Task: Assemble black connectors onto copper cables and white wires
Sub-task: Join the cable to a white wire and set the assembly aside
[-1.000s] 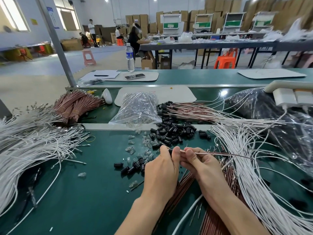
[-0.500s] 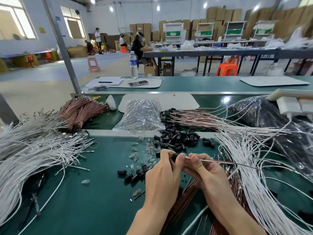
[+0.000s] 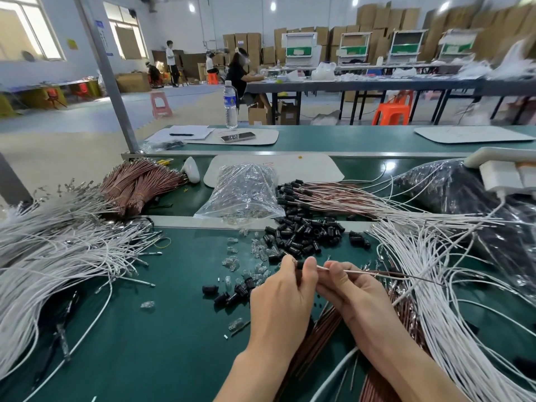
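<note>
My left hand (image 3: 282,300) pinches a small black connector (image 3: 300,264) between thumb and fingertips. Right beside it, my right hand (image 3: 352,291) pinches a thin white wire (image 3: 324,268) and a copper cable (image 3: 406,275) that run off to the right; their ends meet the connector. A heap of loose black connectors (image 3: 304,236) lies just beyond my hands. Copper cables (image 3: 322,332) lie under my wrists, and white wires (image 3: 429,285) fan out at the right.
A big pile of white wires (image 3: 58,256) fills the left, with copper bundles (image 3: 139,187) behind it. A clear bag (image 3: 243,192) and scattered clear bulbs (image 3: 232,262) lie on the green mat (image 3: 145,343). Finished assemblies (image 3: 333,195) and a dark bag (image 3: 452,192) sit at the far right.
Both hands stay together at the same spot, working the connector onto the wire ends. The view has tilted up slightly, so everything sits lower in frame.
</note>
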The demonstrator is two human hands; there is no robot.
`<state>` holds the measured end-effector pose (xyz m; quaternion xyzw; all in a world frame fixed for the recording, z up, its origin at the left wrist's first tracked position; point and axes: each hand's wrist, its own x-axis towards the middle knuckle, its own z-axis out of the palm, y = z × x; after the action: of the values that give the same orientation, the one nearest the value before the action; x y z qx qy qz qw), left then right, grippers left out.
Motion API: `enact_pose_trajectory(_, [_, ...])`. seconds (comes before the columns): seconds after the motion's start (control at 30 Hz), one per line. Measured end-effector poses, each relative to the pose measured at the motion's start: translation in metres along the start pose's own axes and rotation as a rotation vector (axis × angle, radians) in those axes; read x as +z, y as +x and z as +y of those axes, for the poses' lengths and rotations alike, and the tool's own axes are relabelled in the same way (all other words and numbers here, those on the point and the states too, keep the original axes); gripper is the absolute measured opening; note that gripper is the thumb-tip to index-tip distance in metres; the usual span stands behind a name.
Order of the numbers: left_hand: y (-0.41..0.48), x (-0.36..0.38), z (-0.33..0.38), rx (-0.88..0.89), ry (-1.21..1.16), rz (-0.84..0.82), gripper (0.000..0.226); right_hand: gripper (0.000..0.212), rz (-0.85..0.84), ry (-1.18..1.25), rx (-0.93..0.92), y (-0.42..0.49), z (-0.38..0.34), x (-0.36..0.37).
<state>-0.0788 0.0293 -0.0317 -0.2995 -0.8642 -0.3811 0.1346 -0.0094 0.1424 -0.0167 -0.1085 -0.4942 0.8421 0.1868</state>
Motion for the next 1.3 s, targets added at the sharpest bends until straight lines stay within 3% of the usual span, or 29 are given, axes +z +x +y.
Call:
enact_pose_trajectory(0.1, [-0.001, -0.005, 0.000, -0.017, -0.109, 0.007, 0.046, 0.033, 0.028, 0.005, -0.015, -0.001, -0.001, -0.001])
enact_pose_trajectory(0.3, [0.002, -0.028, 0.012, -0.201, -0.740, -0.027, 0.022, 0.028, 0.188, -0.069, -0.107, -0.006, -0.017, -0.005])
enact_pose_trajectory(0.43, [0.005, -0.048, 0.012, -0.267, -1.007, -0.012, 0.025, 0.034, 0.222, -0.076, -0.170, -0.009, -0.037, -0.008])
enact_pose_trajectory(0.67, [0.027, -0.062, 0.019, -0.224, -0.944, 0.090, 0.049, 0.031, 0.176, -0.308, -0.300, -0.008, -0.077, -0.004])
enact_pose_trajectory(0.97, [0.113, -0.059, 0.057, -0.171, -0.945, 0.064, 0.046, 0.041, 0.176, -0.525, -0.406, 0.046, -0.161, -0.006])
enact_pose_trajectory(1.07, [0.169, -0.046, 0.067, -0.353, -0.925, 0.012, 0.039, 0.052, 0.204, -0.716, -0.256, 0.100, -0.193, -0.013])
enact_pose_trajectory(1.17, [0.193, -0.031, 0.054, -0.567, -0.827, -0.134, 0.043, 0.052, 0.166, -1.192, 0.075, 0.132, -0.192, -0.039])
enact_pose_trajectory(1.23, [0.184, -0.023, 0.037, -0.597, -0.734, -0.163, 0.048, 0.050, 0.072, -1.543, 0.190, 0.127, -0.171, -0.064])
enact_pose_trajectory(1.3, [0.167, -0.015, 0.020, -0.543, -0.631, -0.182, 0.053, 0.043, 0.031, -1.654, 0.159, 0.113, -0.147, -0.086])
